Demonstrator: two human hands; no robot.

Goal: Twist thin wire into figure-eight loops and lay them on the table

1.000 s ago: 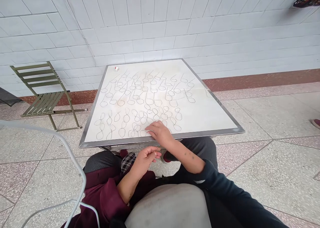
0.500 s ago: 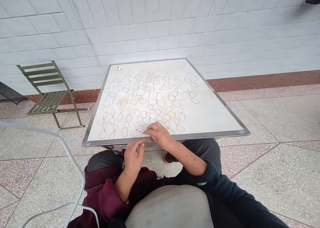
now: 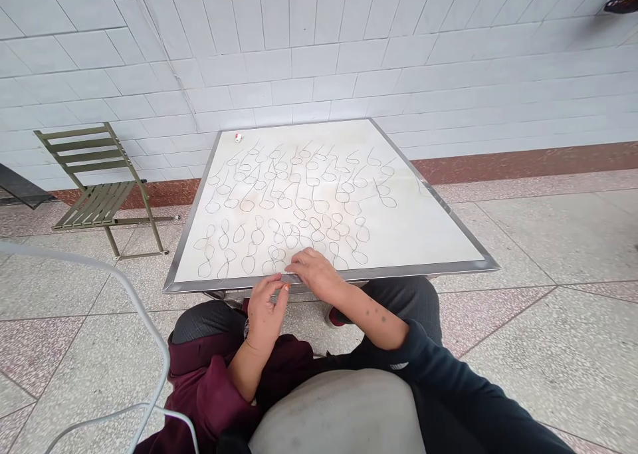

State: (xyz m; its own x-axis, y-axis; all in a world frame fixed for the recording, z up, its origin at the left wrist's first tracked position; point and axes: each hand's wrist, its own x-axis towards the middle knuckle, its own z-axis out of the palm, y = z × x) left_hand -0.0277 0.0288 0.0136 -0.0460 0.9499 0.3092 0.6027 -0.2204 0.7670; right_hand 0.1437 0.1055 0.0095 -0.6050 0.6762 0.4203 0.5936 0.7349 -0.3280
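Note:
My left hand (image 3: 264,311) is just off the near edge of a white table (image 3: 423,241), its thumb and forefinger brought together. A small orange spot (image 3: 286,286) shows at the thumb tip; whether it is a held thing or part of the thumb I cannot tell. My right hand (image 3: 312,271) rests over the table's front edge, fingers pinched close beside the left fingertips. What lies between those fingers is hidden or too small to make out. Several thin dark looped pieces, like bent wire (image 3: 248,264), lie on the tabletop beyond both hands.
A grey metal rim (image 3: 438,268) borders the table. At its far left corner sits a small white and red object (image 3: 238,138). A green slatted folding chair (image 3: 100,201) stands left by the tiled wall (image 3: 319,62). A pale curved tube frame (image 3: 144,314) rises at the near left.
My right hand has dipped slightly toward the table's edge, and the left fingers have moved up a little. The orange spot at the left thumb shows more clearly. The looped pieces have not moved.

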